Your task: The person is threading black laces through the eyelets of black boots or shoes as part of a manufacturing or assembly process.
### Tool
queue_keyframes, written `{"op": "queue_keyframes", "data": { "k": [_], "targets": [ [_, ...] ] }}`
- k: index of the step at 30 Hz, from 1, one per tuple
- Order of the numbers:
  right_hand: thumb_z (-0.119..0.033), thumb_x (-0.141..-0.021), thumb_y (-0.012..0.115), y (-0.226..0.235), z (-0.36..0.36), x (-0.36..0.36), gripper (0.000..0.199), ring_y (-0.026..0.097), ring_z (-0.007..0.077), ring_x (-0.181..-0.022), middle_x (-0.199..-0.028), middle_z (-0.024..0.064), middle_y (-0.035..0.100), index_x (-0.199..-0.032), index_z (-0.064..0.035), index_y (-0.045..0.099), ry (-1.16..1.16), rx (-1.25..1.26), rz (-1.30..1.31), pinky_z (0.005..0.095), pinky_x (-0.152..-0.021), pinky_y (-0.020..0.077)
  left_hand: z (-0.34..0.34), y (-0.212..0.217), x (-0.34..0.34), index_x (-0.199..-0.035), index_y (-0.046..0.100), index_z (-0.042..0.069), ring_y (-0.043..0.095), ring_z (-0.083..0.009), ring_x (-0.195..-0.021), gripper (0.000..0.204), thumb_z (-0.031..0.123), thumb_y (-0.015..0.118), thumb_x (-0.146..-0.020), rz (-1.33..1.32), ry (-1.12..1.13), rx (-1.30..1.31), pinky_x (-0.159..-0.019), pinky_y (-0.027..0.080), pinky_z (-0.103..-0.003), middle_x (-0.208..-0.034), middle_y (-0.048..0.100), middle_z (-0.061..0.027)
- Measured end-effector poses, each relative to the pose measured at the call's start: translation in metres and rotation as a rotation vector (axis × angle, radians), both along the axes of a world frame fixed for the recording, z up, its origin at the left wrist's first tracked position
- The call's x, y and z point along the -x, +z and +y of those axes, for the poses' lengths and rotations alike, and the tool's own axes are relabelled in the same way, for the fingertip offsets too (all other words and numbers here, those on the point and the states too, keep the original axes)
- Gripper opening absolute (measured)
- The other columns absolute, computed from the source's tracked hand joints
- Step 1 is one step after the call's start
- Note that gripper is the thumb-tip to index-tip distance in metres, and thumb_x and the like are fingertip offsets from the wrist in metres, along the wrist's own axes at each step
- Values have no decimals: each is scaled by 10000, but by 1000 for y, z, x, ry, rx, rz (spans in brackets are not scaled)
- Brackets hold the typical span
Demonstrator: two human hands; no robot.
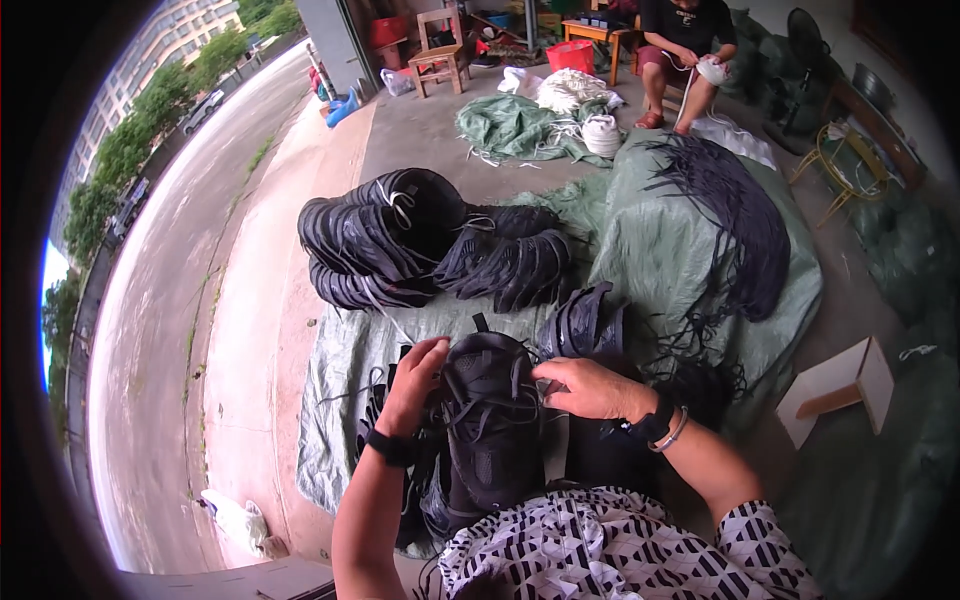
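A black shoe upper (492,375) with dark laces across its front lies before me, toe toward me, on another black upper (490,465). My left hand (412,385) is at its left edge, fingers closed together; their tips are partly hidden. At its right edge my right hand (592,388) has thumb and fingers pinched close to the laces. Whatever thin thing either hand grips is too dark and small to make out. Beyond my hands, nested black shoe uppers (375,235) are stacked in rows, one tied with a pale cord. A smaller bunch of uppers (585,322) sits beyond my right hand.
Green woven sheeting (335,400) lies under the work. To the right, a heap of black laces (745,225) rests on a covered mound (650,240). An open cardboard piece (840,390) is further right. Another person (690,50) sits at the back, near white cord (572,90) and a wooden chair (437,55).
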State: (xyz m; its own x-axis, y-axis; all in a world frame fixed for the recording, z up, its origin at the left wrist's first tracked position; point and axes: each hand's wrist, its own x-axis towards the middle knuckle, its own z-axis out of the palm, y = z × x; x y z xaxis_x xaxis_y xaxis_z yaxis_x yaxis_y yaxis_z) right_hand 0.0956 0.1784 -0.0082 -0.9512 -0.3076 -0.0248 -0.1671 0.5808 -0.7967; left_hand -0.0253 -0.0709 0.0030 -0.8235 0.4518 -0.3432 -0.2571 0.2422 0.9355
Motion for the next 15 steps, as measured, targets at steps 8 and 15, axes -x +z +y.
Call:
{"op": "queue_keyframes", "data": {
  "k": [8,15],
  "targets": [
    [-55,-810,600,-26,-5,-9,371,612,287,-990,-1045,185,631,-1165,29,533,-222,408,-312,343,-861,473,10,-14,38,-1134,568,-58,586,-156,-926,338,138,516,-864,12,-365,28,-828,452,-269,-1019,634,-92],
    [-111,-862,589,-20,5,-5,322,628,272,-949,-995,181,641,-1149,29,548,-248,501,-520,340,-831,487,-18,-81,19,-1130,615,61,572,-251,-1030,322,268,562,-889,99,-2,-515,-953,405,-379,-1055,642,-89]
  ]
}}
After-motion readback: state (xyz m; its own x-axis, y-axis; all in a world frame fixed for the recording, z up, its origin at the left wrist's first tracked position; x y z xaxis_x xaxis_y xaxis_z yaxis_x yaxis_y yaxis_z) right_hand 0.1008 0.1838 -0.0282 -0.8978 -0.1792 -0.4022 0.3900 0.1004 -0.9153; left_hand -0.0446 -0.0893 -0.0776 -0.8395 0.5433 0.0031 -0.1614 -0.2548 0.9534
